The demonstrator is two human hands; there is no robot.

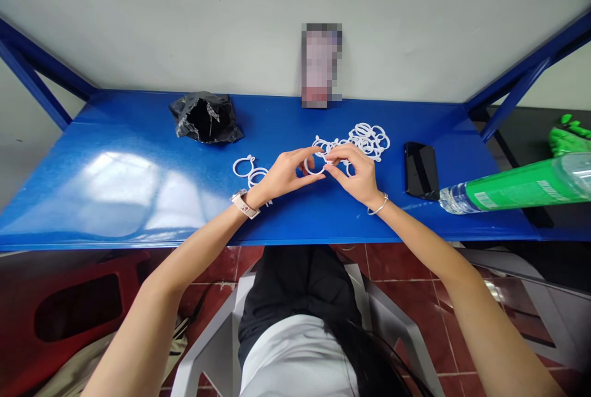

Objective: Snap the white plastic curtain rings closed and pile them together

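Above the middle of the blue table, both hands meet at one white plastic curtain ring (314, 173). My left hand (287, 172) pinches its left side between thumb and fingers. At its right side, the thumb and forefinger of my right hand (356, 170) close on the ring near its joint; the fingertips partly hide that spot. Behind and beside my right hand lies a pile of similar white rings (367, 138). A few separate rings (234, 166) rest on the table left of my left hand, partly covered by the wrist.
A crumpled black plastic bag (196, 120) sits open at the back left of the blue table (286, 224). A black phone (421, 169) and a green-labelled bottle (512, 186) lie at right. A blurred upright object (318, 68) leans on the wall.
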